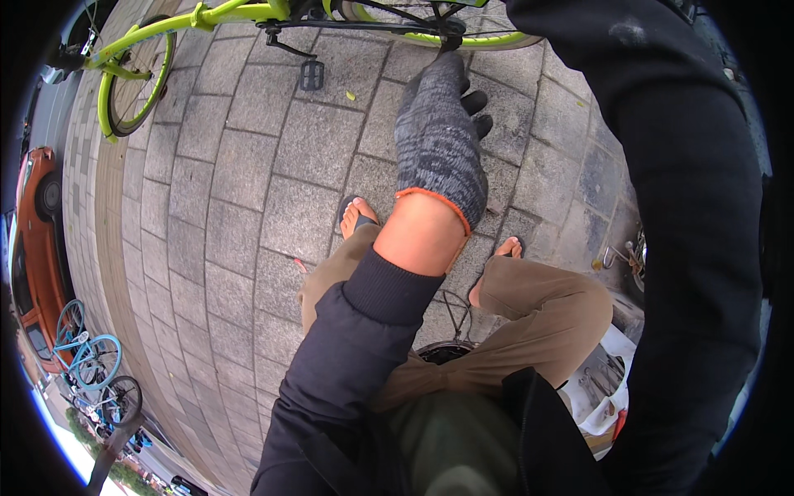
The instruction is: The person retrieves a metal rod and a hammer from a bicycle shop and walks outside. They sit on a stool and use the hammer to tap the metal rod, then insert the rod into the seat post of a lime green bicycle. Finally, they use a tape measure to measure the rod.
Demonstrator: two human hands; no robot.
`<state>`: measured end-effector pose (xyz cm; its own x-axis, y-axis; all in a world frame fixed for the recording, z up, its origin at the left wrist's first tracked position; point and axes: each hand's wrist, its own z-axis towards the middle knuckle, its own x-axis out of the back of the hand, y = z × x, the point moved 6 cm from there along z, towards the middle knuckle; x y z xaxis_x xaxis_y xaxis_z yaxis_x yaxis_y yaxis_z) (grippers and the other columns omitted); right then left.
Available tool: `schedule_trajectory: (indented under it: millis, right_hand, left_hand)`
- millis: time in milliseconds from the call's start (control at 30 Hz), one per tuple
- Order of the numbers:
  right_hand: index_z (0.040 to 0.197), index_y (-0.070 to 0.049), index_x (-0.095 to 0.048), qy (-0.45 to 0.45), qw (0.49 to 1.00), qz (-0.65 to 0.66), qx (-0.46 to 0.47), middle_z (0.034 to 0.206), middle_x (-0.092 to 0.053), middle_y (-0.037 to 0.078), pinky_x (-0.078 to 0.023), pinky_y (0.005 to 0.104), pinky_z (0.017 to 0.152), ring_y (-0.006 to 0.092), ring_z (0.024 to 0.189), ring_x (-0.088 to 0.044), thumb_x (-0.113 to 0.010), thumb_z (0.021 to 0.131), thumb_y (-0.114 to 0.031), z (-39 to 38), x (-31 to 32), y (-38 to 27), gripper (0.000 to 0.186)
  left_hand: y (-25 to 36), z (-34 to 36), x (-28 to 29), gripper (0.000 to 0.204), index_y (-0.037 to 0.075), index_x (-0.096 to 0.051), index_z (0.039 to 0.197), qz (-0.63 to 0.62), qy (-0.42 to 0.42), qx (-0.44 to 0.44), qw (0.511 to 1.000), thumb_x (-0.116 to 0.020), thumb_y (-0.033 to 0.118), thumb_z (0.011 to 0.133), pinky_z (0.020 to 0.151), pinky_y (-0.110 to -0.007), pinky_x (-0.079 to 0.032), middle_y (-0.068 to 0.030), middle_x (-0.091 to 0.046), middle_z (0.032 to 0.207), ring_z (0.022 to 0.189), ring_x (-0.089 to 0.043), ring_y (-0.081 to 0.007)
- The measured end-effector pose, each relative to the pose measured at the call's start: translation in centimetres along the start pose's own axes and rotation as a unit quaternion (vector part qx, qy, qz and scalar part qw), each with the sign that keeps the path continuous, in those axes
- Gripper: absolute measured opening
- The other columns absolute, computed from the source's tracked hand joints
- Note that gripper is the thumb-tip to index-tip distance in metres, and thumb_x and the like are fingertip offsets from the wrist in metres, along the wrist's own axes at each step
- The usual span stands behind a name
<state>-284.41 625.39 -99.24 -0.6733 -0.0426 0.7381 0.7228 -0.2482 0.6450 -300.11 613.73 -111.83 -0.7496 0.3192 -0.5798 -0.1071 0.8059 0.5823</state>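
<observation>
A yellow-green bicycle (240, 14) stretches across the far side, its crank and black pedal (312, 75) hanging over the paving. My left hand (440, 136) wears a grey knitted glove with black-coated fingers and an orange cuff. It reaches up to a black part (451, 35) by the bicycle's rear wheel (496, 40). The upper fingers meet that part, and the other fingers curl in at the right. The thumb is hidden behind the hand. My right arm, in a black sleeve (678, 124), extends to the bicycle at the top right. The right hand lies outside the picture.
Grey paving stones (240, 157) spread under my sandalled feet (357, 213). Beside my right leg sits a white bag or container (608, 384) with metal items. An orange car (37, 248) and several parked bicycles (87, 355) are at the far left.
</observation>
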Motion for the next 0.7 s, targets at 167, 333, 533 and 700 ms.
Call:
schedule_trajectory:
  millis: [167,333,533,700]
  right_hand:
    - [0.098,-0.006,-0.081,0.003,1.000,0.012,0.007,0.087,-0.078,0.016,-0.057,0.0480,0.066,0.0329,0.083,-0.077,-0.062,0.089,-0.015,0.5,0.5,-0.4,0.023]
    - [0.098,-0.006,-0.081,-0.015,1.000,0.011,-0.006,0.088,-0.078,0.016,-0.057,0.0477,0.067,0.0327,0.083,-0.077,-0.062,0.089,-0.015,-0.4,-0.6,0.5,0.023]
    - [0.098,-0.006,-0.081,-0.016,1.000,0.023,-0.004,0.088,-0.078,0.016,-0.057,0.0474,0.067,0.0324,0.084,-0.077,-0.062,0.089,-0.016,-0.2,-0.4,0.3,0.023]
    - [0.098,-0.006,-0.082,-0.021,0.999,0.028,-0.004,0.088,-0.078,0.016,-0.057,0.0472,0.068,0.0322,0.084,-0.077,-0.063,0.089,-0.016,-0.2,-0.3,0.5,0.023]
  left_hand:
    - [0.2,-0.1,0.4,0.040,0.004,-0.058,0.132,-0.017,0.020,-0.012,1.000,-0.060,0.032,0.103,0.089,-0.043,-0.053,-0.0081,-0.065,0.109,0.100,-0.065,-0.0267]
    - [-0.9,0.6,-0.1,0.040,0.004,-0.058,0.132,-0.012,0.005,0.005,1.000,-0.060,0.033,0.103,0.089,-0.043,-0.052,-0.0078,-0.065,0.108,0.100,-0.065,-0.0267]
    - [-0.7,0.6,0.0,0.040,0.005,-0.058,0.131,-0.015,0.003,-0.005,1.000,-0.058,0.034,0.104,0.090,-0.043,-0.052,-0.0080,-0.064,0.109,0.100,-0.065,-0.0269]
    - [-0.7,0.5,-0.1,0.038,0.005,-0.058,0.130,-0.010,0.008,-0.001,1.000,-0.058,0.033,0.104,0.090,-0.044,-0.052,-0.0083,-0.064,0.110,0.101,-0.065,-0.0272]
